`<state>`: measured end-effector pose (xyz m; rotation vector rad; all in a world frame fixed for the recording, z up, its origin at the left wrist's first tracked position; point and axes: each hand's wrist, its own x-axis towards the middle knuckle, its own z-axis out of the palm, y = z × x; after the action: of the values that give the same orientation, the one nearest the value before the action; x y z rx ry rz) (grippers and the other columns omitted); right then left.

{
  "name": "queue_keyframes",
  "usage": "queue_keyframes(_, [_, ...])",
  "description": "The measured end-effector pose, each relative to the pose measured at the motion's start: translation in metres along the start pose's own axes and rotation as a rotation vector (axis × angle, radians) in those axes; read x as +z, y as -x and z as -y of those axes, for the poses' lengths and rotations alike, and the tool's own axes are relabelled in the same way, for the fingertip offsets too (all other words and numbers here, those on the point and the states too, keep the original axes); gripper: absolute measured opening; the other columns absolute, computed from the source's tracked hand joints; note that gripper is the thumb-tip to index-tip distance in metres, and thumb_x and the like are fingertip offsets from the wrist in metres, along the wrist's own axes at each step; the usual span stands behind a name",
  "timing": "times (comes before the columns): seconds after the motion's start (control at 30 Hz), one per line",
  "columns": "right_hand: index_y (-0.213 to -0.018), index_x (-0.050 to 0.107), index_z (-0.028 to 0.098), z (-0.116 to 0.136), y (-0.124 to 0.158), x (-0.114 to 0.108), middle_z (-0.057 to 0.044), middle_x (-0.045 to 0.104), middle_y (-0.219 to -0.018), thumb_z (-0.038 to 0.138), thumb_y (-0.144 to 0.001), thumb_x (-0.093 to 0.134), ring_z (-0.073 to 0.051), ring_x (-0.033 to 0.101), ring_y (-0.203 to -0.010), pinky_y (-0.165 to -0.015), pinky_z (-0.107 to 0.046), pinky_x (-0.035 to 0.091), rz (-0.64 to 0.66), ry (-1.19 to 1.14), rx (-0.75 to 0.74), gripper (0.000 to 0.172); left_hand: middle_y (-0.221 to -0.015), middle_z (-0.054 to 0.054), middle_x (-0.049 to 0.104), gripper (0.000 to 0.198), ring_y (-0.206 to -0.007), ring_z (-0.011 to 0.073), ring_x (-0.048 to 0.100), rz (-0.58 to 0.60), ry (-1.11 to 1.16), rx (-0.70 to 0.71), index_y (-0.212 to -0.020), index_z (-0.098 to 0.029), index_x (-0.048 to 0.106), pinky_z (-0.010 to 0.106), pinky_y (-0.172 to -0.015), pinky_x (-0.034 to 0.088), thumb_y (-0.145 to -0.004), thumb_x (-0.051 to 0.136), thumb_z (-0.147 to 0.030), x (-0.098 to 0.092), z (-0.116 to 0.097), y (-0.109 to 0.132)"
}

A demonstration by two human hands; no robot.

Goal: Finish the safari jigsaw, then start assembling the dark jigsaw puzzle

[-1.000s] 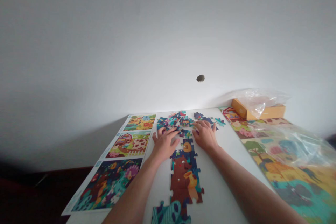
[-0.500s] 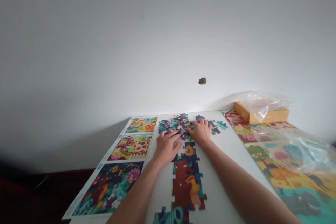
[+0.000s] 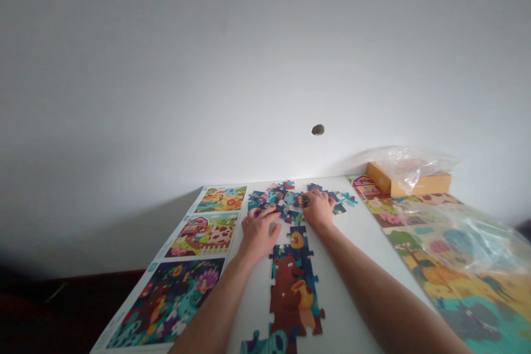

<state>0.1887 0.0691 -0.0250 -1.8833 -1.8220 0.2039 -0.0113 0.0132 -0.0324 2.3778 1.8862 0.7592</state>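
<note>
Loose jigsaw pieces (image 3: 276, 194) lie in a pile at the far end of the white table. My left hand (image 3: 261, 232) rests at the pile's near left side, fingers stretched out and touching pieces, thumb apart. On the pile's right side, my right hand (image 3: 318, 211) has its fingers closed on a puzzle piece (image 3: 302, 199), with its knuckles hiding part of the pile. Between my forearms is a joined strip of puzzle (image 3: 290, 293) showing a brown bear with a yellow saxophone. Its near end reaches a teal part (image 3: 265, 344) at the bottom edge.
A sheet with three printed pictures (image 3: 201, 235) lies on the left. To the right are finished farm and safari puzzles (image 3: 415, 243), partly under clear plastic (image 3: 468, 238). An orange box (image 3: 427, 183) with a plastic bag stands behind them. The wall (image 3: 249, 94) has a small hole.
My right hand has shifted slightly right, and a piece now shows at its fingertips. My left hand has drawn back a little toward me. The view has tilted slightly.
</note>
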Motion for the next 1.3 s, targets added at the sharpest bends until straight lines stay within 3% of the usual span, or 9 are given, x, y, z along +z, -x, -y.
queue_keyframes(0.2, [-0.128,0.065,0.030,0.001,0.001,0.002,-0.005,0.060,-0.138,0.029,-0.083,0.057,-0.031,0.044,-0.126,-0.107,-0.051,0.024,-0.016,-0.046,-0.094,0.046,-0.137,-0.003,0.065,0.032,-0.124,0.0338,0.049,-0.002,-0.003,-0.027,-0.118,-0.034,0.073,0.052,-0.103,0.042,-0.092,0.056,-0.034,0.002,0.001,0.000])
queue_keyframes(0.37, [-0.124,0.067,0.029,0.000,-0.003,0.001,-0.006,0.067,-0.128,0.034,-0.084,0.061,-0.031,0.048,-0.123,-0.110,-0.057,0.018,0.026,-0.017,-0.114,0.041,-0.135,-0.002,0.067,0.031,-0.124,0.0326,0.050,-0.021,0.000,-0.004,-0.117,-0.032,0.074,0.050,-0.106,0.040,-0.092,0.056,-0.035,0.003,0.003,0.000])
queue_keyframes(0.6, [-0.109,0.075,0.030,-0.013,-0.014,-0.008,-0.003,0.074,-0.113,0.037,-0.090,0.061,-0.024,0.058,-0.115,-0.110,-0.048,0.024,0.019,-0.157,-0.085,0.025,-0.135,-0.002,0.067,0.031,-0.124,0.0312,0.049,-0.012,0.019,-0.008,-0.117,-0.030,0.074,0.049,-0.107,0.040,-0.093,0.055,-0.035,0.001,0.002,0.000])
queue_keyframes(0.8, [-0.101,0.079,0.034,-0.010,-0.011,-0.012,-0.002,0.076,-0.099,0.045,-0.096,0.054,-0.024,0.060,-0.110,-0.109,-0.045,0.024,0.083,-0.124,-0.139,0.028,-0.135,-0.002,0.066,0.031,-0.124,0.0312,0.050,-0.003,0.021,-0.024,-0.116,-0.031,0.074,0.049,-0.106,0.039,-0.092,0.055,-0.035,-0.001,0.000,0.000])
queue_keyframes(0.9, [-0.107,0.078,0.036,-0.009,-0.009,-0.012,-0.002,0.072,-0.116,0.046,-0.099,0.048,-0.024,0.055,-0.113,-0.107,-0.044,0.026,-0.031,-0.103,-0.120,0.032,-0.135,-0.001,0.066,0.031,-0.125,0.0303,0.050,-0.004,0.025,-0.028,-0.117,-0.032,0.074,0.048,-0.106,0.040,-0.092,0.056,-0.036,0.001,0.001,0.000])
queue_keyframes(1.0, [-0.123,0.071,0.040,-0.012,-0.009,-0.011,-0.004,0.063,-0.131,0.040,-0.101,0.045,-0.027,0.048,-0.118,-0.107,-0.049,0.023,-0.157,-0.050,0.019,0.034,-0.135,-0.001,0.066,0.031,-0.125,0.0298,0.050,-0.004,0.031,-0.025,-0.116,-0.031,0.074,0.048,-0.108,0.039,-0.093,0.055,-0.036,0.001,0.001,0.000])
queue_keyframes(1.13, [-0.124,0.070,0.037,-0.015,-0.009,-0.009,-0.006,0.057,-0.138,0.022,-0.092,0.050,-0.030,0.045,-0.123,-0.110,-0.057,0.016,-0.104,0.059,0.129,0.041,-0.135,-0.002,0.067,0.031,-0.125,0.0313,0.049,-0.003,0.027,-0.030,-0.116,-0.031,0.074,0.049,-0.107,0.039,-0.093,0.055,-0.036,0.000,0.001,0.000])
queue_keyframes(1.2, [-0.124,0.070,0.035,-0.014,-0.008,-0.008,-0.004,0.056,-0.142,0.017,-0.088,0.050,-0.029,0.042,-0.128,-0.112,-0.058,0.016,-0.074,0.066,0.073,0.045,-0.135,-0.002,0.067,0.031,-0.125,0.0314,0.050,-0.005,0.021,-0.034,-0.116,-0.031,0.074,0.049,-0.106,0.039,-0.093,0.055,-0.036,0.001,0.001,0.001])
queue_keyframes(1.3, [-0.131,0.064,0.038,-0.008,-0.006,-0.007,0.000,0.050,-0.150,0.025,-0.092,0.051,-0.029,0.036,-0.136,-0.114,-0.060,0.015,0.019,0.044,-0.149,0.043,-0.134,-0.002,0.067,0.030,-0.125,0.0316,0.050,-0.009,0.016,-0.032,-0.116,-0.032,0.074,0.049,-0.106,0.040,-0.092,0.055,-0.036,0.003,0.002,0.001])
